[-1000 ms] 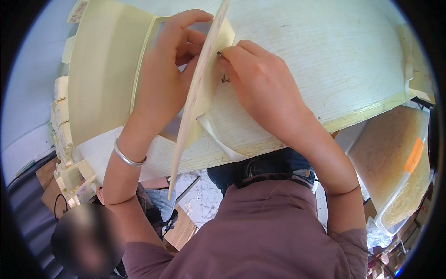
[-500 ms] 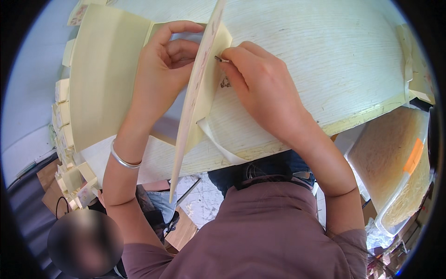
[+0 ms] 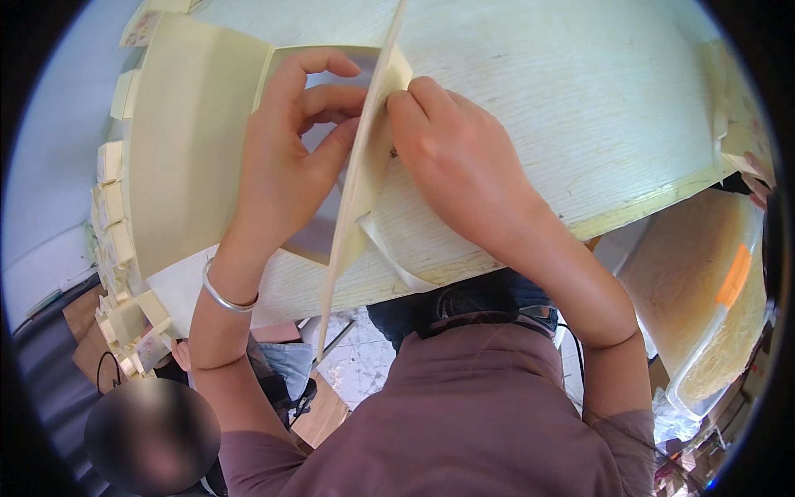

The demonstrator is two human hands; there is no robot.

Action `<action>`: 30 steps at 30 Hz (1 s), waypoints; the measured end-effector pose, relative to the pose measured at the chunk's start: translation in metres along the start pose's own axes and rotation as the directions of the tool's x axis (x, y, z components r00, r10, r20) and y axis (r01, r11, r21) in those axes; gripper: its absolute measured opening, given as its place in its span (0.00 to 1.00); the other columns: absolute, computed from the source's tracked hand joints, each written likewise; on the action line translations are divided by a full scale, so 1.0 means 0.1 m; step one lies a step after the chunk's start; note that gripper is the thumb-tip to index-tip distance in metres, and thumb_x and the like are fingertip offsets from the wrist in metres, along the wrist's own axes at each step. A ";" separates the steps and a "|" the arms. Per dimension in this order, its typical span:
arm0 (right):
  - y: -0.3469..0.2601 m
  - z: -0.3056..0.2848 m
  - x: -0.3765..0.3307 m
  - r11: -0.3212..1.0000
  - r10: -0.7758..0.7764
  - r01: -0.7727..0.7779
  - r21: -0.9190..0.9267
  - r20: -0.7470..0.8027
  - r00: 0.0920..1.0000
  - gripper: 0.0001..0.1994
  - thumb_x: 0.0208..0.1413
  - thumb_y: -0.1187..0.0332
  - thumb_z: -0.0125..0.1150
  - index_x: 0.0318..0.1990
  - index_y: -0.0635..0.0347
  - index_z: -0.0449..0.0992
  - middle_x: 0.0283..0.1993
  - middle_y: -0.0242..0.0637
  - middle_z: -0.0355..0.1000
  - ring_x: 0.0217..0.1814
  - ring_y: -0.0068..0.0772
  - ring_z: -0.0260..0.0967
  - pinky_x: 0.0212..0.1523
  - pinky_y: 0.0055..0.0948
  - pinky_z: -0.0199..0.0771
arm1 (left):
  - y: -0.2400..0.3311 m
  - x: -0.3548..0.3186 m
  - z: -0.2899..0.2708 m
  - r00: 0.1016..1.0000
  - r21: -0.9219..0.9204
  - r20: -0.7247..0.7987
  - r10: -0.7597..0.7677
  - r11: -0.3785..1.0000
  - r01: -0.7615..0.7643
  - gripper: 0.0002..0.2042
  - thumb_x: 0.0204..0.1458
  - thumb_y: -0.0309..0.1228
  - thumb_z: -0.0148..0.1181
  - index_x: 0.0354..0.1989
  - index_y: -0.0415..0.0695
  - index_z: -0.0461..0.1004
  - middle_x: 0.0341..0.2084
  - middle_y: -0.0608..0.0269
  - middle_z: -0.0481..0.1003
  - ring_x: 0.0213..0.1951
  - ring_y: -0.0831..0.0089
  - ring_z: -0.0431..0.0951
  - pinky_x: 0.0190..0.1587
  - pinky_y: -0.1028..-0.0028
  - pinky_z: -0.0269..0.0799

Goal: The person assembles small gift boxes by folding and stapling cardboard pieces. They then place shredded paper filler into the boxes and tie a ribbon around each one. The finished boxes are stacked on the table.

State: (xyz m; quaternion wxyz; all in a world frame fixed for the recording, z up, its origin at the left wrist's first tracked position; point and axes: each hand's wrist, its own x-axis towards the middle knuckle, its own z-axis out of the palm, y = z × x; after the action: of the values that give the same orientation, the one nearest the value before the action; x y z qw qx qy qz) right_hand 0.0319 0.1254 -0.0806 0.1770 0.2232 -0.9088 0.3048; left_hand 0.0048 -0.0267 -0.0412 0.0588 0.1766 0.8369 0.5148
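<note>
Upright cream box panel (image 3: 361, 192) between hands: left hand (image 3: 286, 161) at its left face, fingers parted; right hand (image 3: 460, 157) bunched at right face, grip hidden, can't tell.

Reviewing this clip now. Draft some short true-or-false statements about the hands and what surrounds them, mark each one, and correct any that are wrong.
1. The upright cream panel stands between the left hand and the right hand. True.
2. The right hand lies flat, well away from the panel. False: its fingers are bent, with their tips at the panel's right side.
3. A white ribbon hangs to the right of the panel. True.
4. A silver bracelet is worn on the right wrist. False: the silver bracelet is on the left wrist.
5. Small cream boxes line the left of the view. True.
</note>
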 end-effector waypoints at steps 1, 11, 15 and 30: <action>0.00 0.00 0.02 0.999 -0.026 0.025 -0.023 -0.007 1.000 0.05 0.38 0.76 0.52 0.26 0.63 0.65 0.25 0.39 0.62 0.25 0.37 0.66 0.23 0.30 0.69 | -0.01 0.00 0.00 1.000 -0.006 -0.006 -0.001 1.000 0.001 0.17 0.43 0.15 0.54 0.42 0.43 0.62 0.27 0.61 0.76 0.31 0.75 0.75 0.36 0.78 0.70; 0.06 0.08 0.11 0.998 0.016 -0.011 0.058 -0.086 0.996 0.06 0.40 0.71 0.54 0.18 0.60 0.65 0.21 0.35 0.63 0.21 0.37 0.66 0.19 0.32 0.67 | -0.07 0.00 0.00 0.999 -0.091 0.013 -0.031 0.995 0.032 0.16 0.45 0.18 0.55 0.43 0.43 0.62 0.28 0.61 0.75 0.32 0.73 0.75 0.39 0.77 0.70; 0.05 0.06 0.10 0.981 0.120 -0.115 0.159 -0.024 0.993 0.04 0.40 0.72 0.54 0.20 0.61 0.68 0.20 0.35 0.64 0.20 0.38 0.65 0.20 0.32 0.65 | -0.10 0.00 0.00 0.998 -0.115 0.041 -0.045 0.992 0.049 0.14 0.46 0.19 0.54 0.42 0.41 0.62 0.29 0.65 0.73 0.34 0.78 0.73 0.40 0.80 0.69; 0.21 -0.08 0.02 0.883 0.273 -0.298 0.364 0.118 0.955 0.09 0.41 0.77 0.58 0.34 0.63 0.72 0.29 0.41 0.70 0.28 0.36 0.68 0.29 0.27 0.67 | -0.22 0.17 0.12 0.988 -0.070 -0.084 0.129 0.988 -0.136 0.10 0.41 0.15 0.53 0.33 0.39 0.64 0.23 0.57 0.74 0.28 0.71 0.76 0.31 0.77 0.70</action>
State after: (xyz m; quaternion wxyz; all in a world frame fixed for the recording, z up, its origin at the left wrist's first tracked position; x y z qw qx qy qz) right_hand 0.0210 0.1447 -0.0835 0.0550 0.1265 -0.8611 0.4895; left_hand -0.0125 -0.0201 -0.0648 -0.0023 0.2089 0.8048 0.5556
